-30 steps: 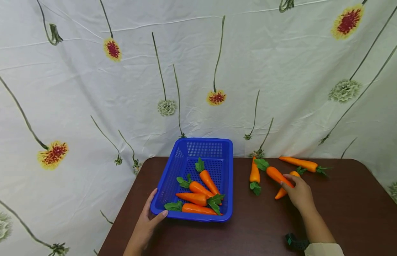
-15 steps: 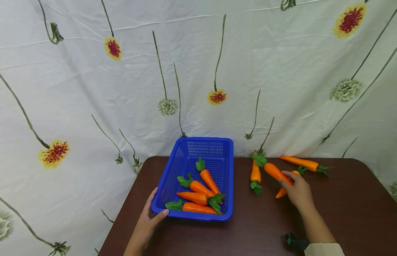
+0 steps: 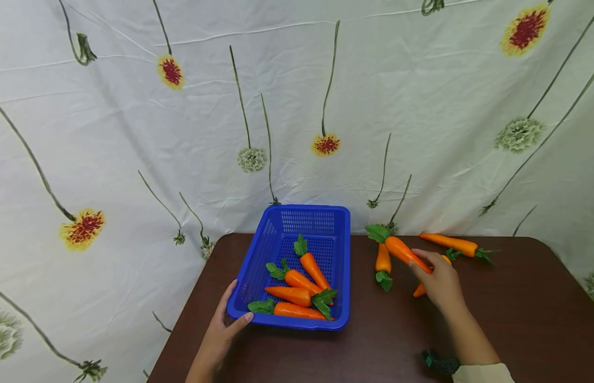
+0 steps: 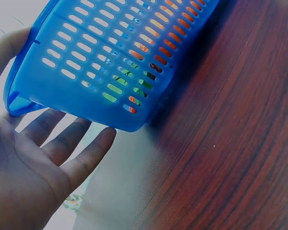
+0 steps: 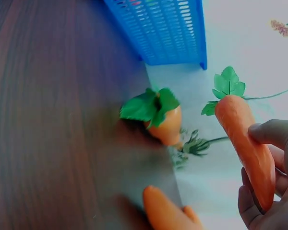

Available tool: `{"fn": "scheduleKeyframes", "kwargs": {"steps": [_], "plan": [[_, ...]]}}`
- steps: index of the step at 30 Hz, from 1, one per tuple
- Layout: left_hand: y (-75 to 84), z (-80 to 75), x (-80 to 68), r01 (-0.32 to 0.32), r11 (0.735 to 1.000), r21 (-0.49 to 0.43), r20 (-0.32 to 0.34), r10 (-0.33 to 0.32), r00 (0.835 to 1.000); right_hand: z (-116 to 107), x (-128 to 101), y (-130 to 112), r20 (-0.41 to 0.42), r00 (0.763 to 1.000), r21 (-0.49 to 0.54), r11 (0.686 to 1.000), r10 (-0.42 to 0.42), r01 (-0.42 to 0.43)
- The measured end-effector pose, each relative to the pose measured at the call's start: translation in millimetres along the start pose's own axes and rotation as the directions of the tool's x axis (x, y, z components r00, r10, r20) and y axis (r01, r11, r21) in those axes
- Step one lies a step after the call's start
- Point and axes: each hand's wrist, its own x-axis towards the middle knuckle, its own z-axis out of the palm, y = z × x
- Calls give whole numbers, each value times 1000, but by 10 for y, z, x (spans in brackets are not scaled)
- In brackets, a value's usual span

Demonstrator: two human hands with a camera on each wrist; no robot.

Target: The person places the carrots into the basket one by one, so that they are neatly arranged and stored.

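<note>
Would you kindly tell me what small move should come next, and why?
I would probably carry the held carrot left, toward the blue basket: the right hand grips it out to the basket's right, and four other carrots already lie inside.

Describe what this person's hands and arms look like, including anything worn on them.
The left hand and right hand are bare, with no gloves or rings visible. The right forearm has a plain cream sleeve; beside its cuff is a dark device with a small green mark, though how it's fastened isn't clear. No sleeve shows on the left forearm.
</note>
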Motion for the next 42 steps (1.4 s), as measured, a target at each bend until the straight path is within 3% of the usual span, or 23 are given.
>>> {"fn": "scheduleKeyframes", "kwargs": {"steps": [5, 17, 33, 42], "plan": [[7, 2, -4, -7, 1000, -3, 5, 7, 1000, 28, -14, -78, -42, 996, -5, 997, -79, 79], [1, 3, 1, -10, 1000, 3, -1, 10, 1000, 107, -76, -347, -21, 987, 16, 987, -157, 157], [-5, 2, 6, 0, 1000, 3, -5, 0, 1000, 319, -205, -622, -34, 947, 32, 947, -318, 319], [-1, 8, 8, -5, 1000, -15, -4, 5, 1000, 448, -285, -777, -25, 930, 47, 929, -367, 368]]}}
